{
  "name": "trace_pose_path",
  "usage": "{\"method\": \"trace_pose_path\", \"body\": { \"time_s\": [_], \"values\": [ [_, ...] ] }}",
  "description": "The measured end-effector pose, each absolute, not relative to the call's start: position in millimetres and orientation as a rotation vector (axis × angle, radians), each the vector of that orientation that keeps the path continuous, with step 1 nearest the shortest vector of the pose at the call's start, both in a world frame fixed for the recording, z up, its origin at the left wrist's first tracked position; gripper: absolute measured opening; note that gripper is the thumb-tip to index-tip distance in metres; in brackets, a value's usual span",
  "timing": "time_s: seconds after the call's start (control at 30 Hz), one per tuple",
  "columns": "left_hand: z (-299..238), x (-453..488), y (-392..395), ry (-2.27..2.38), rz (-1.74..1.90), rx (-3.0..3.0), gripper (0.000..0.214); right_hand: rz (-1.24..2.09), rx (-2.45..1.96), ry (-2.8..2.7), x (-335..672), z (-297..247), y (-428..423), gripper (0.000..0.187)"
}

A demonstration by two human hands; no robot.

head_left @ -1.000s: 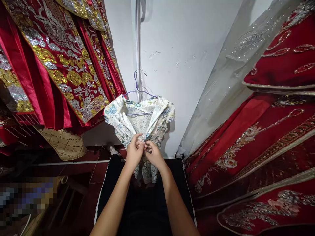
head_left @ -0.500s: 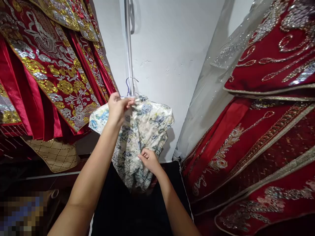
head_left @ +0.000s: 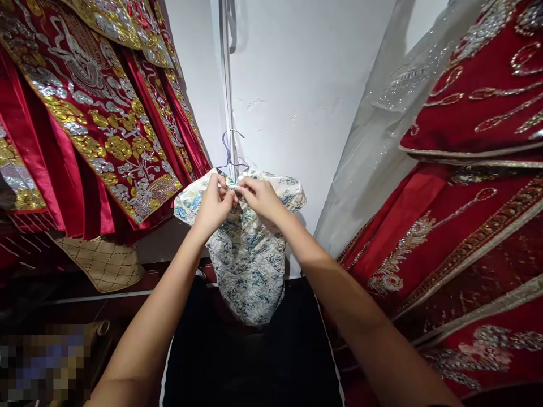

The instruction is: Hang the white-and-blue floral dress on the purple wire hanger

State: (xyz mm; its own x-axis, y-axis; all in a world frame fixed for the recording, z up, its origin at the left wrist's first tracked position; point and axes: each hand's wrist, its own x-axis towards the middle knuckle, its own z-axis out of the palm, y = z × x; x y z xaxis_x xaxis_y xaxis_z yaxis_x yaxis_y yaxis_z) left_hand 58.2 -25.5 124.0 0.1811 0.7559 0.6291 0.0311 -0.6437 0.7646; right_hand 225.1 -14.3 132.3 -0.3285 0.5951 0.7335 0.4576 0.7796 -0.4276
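Note:
A short-sleeved floral garment (head_left: 248, 271), white with blue and green print, hangs in front of me on a thin purple hanger (head_left: 228, 152). At its neckline, my left hand (head_left: 216, 200) pinches the cloth at the front edge. My right hand (head_left: 258, 198) is beside it with fingers pinched on the same spot, almost touching the left. Whatever small fastening may lie between the fingertips is hidden by them. Below the hands the garment's body hangs down in front of my dark-clothed lap.
A metal pole (head_left: 227, 85) runs up the white wall (head_left: 297, 68) behind the hanger. Red gowns with gold and silver sequins (head_left: 114, 141) hang at the left. More beaded red clothing (head_left: 462, 226) and a sheer glittery white fabric (head_left: 360, 152) hang at the right.
My right hand has risen from the garment's lower front to the neckline, beside my left hand. The left hand has come slightly lower, and the garment's front now hangs flatter.

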Motion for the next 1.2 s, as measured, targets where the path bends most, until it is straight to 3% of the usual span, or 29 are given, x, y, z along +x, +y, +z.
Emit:
{"method": "trace_pose_path", "body": {
  "time_s": [0.17, 0.4, 0.53, 0.7, 0.93, 1.1, 1.2],
  "values": [
    [115.2, 57.2, -10.8, 0.742, 1.501, 1.714, 0.034, 0.124, -0.739, -1.88, 213.7, 144.1, -10.2, 0.019],
    [49.3, 51.4, -24.0, 1.145, 1.004, 1.987, 0.058, 0.312, -0.662, -1.304, 285.5, 161.6, -5.7, 0.019],
    [56.3, 45.6, -19.0, 1.393, 1.271, 2.072, 0.057, 0.732, -0.511, -1.017, 336.5, 138.9, -19.0, 0.02],
    [98.0, 49.7, 42.4, 1.391, 1.85, 1.674, 0.078, 1.153, -0.221, -0.504, 334.4, 74.4, -40.3, 0.029],
    [107.6, 17.8, 81.0, 1.151, 1.698, 0.971, 0.019, 1.257, -0.215, -0.058, 297.8, 9.9, -47.2, 0.032],
    [98.8, -20.6, 41.4, 1.001, 1.43, 0.958, 0.018, 1.276, -0.221, 0.063, 278.7, -1.6, -50.4, 0.025],
    [94.8, -34.8, 14.2, 1.09, 1.547, 1.08, 0.02, 1.308, -0.301, 0.048, 265.0, -17.5, -60.3, 0.02]
  ]
}}
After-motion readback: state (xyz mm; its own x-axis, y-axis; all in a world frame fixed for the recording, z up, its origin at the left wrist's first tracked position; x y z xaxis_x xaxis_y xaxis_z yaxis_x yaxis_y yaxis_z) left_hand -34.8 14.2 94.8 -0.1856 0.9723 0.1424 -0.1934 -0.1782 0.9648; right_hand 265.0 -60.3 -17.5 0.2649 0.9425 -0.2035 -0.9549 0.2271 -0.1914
